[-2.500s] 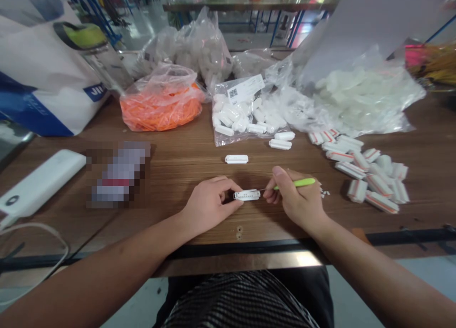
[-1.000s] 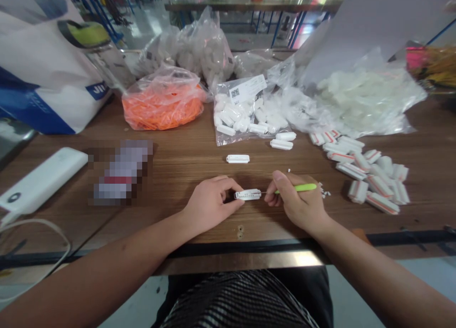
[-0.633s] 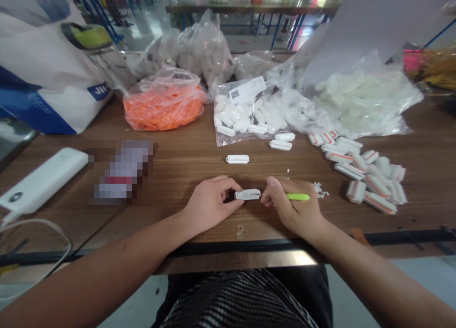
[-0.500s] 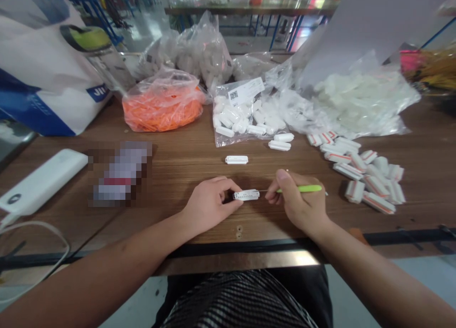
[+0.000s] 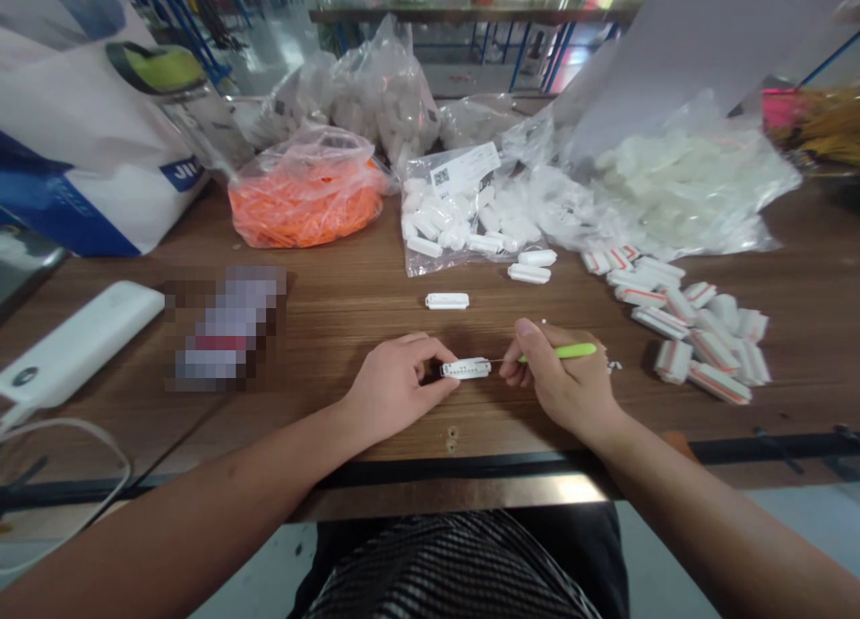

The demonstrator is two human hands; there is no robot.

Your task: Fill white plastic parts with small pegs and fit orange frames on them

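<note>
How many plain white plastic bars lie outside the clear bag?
4: one bar in the left hand, one bar on the wooden table, two bars beside the clear plastic bag. Others may be hidden.

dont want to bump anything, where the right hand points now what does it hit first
Probably the white plastic piece held by the left hand, just past the right hand's green pick; depth unclear.

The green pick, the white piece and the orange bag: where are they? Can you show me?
green pick (image 5: 574, 350), head view, on its handle
white piece (image 5: 465, 368), head view, on its middle
orange bag (image 5: 305, 209), head view, on the middle of its front
</note>
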